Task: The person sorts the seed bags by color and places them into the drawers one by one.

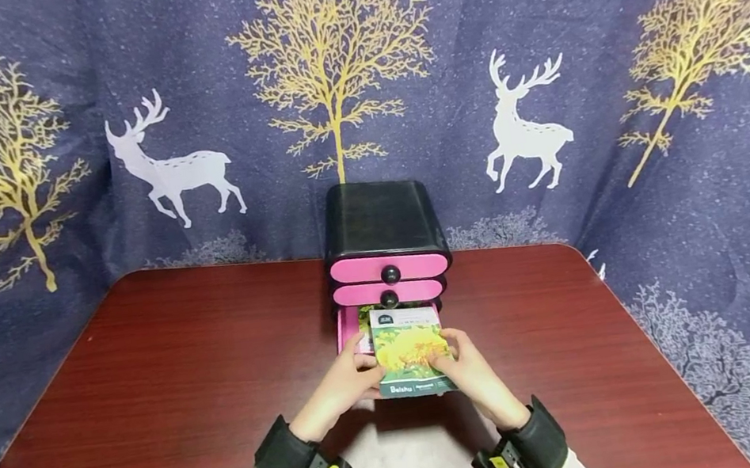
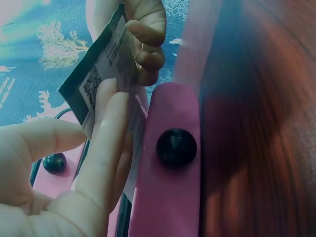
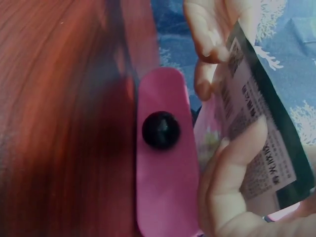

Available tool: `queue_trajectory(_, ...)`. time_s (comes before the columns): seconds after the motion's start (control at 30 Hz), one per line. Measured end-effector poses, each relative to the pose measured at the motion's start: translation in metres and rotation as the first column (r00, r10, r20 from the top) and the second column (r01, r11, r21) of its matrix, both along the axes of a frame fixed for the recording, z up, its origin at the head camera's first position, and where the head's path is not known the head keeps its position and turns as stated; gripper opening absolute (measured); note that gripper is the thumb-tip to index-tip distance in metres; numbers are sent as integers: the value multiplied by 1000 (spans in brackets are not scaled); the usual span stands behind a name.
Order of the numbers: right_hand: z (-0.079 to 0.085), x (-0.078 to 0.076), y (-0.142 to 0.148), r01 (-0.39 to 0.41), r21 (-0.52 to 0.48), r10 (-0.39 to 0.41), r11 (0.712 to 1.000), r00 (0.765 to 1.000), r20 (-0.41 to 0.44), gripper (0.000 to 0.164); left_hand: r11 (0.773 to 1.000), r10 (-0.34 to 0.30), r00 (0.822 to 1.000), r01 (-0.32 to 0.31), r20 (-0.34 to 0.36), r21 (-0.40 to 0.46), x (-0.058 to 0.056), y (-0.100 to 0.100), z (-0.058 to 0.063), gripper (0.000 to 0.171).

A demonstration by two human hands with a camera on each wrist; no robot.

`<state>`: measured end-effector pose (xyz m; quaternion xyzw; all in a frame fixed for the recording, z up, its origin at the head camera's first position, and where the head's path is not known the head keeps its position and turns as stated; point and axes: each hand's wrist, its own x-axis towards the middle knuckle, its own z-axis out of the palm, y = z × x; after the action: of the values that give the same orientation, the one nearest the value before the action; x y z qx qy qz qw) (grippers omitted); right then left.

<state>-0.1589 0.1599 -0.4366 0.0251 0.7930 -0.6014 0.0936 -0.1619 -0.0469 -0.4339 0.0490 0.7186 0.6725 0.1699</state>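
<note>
A flat seed packet [image 1: 411,350] with yellow flowers and a dark green printed band is held between both hands, tilted above an open drawer. The left hand [image 1: 346,386] pinches its left edge, thumb on the flowered face and fingers [image 2: 111,133] against the back. At the opposite edge the right hand [image 1: 472,372] grips likewise, with fingers [image 3: 237,158] spread along the printed back. Beneath lies the pulled-out pink drawer [image 2: 165,202] with its round black knob [image 3: 161,130]. Part of another colourful packet [image 1: 364,330] shows inside it; the packet in hand hides the rest.
The black drawer cabinet [image 1: 380,217] stands at the table's back edge. Its upper pink drawers [image 1: 360,270] are closed, each with a black knob. Reddish-brown tabletop [image 1: 188,388] stretches to both sides. Behind hangs a blue cloth [image 1: 404,134] printed with deer and trees.
</note>
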Motion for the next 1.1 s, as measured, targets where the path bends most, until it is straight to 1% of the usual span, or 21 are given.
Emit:
queue_trajectory(0.17,3,-1,-2,-1,95,7,996,998,-56,55,1000,9,1000,-8,-19,27,-5,1,-2,66)
queue_trajectory(0.3,6,-3,-4,7,114,1,993,998,-68,54,999,43,999,-44,-31,-20,-9,2,0,58)
queue_trajectory(0.37,7,-5,-5,15,139,-2,990,996,-94,53,996,67,996,-70,-53,-63,-11,2,1,52)
queue_trajectory(0.43,8,-7,-7,19,188,9,982,989,-145,49,989,88,993,-96,-75,-113,-13,2,1,43)
queue_trajectory(0.53,9,-10,-11,42,295,28,955,973,-230,42,980,103,991,-116,-89,-162,-16,0,1,29)
queue_trajectory(0.63,9,-13,-15,70,366,45,928,954,-296,36,975,96,990,-114,-103,-192,-20,-2,-1,24)
queue_trajectory(0.77,10,-18,-20,116,386,32,915,934,-356,32,970,68,987,-100,-148,-224,-26,-4,-1,28)
queue_trajectory(0.83,9,-21,-24,143,394,17,908,926,-377,29,971,60,986,-94,-156,-221,-29,-5,1,30)
queue_trajectory(0.9,7,-24,-27,167,406,18,899,910,-414,24,971,67,985,-101,-158,-217,-32,-6,3,28)
queue_trajectory(0.97,5,-28,-29,179,423,35,888,891,-452,17,968,81,983,-117,-165,-221,-35,-6,5,27)
queue_trajectory(1.0,5,-29,-30,181,431,49,884,881,-470,14,964,84,981,-125,-176,-234,-38,-5,5,27)
queue_trajectory(1.07,3,-32,-30,183,455,84,871,859,-505,10,948,93,975,-149,-202,-282,-43,-4,5,27)
queue_trajectory(1.1,2,-34,-30,179,465,98,867,854,-511,10,940,96,972,-160,-216,-302,-45,-3,4,28)
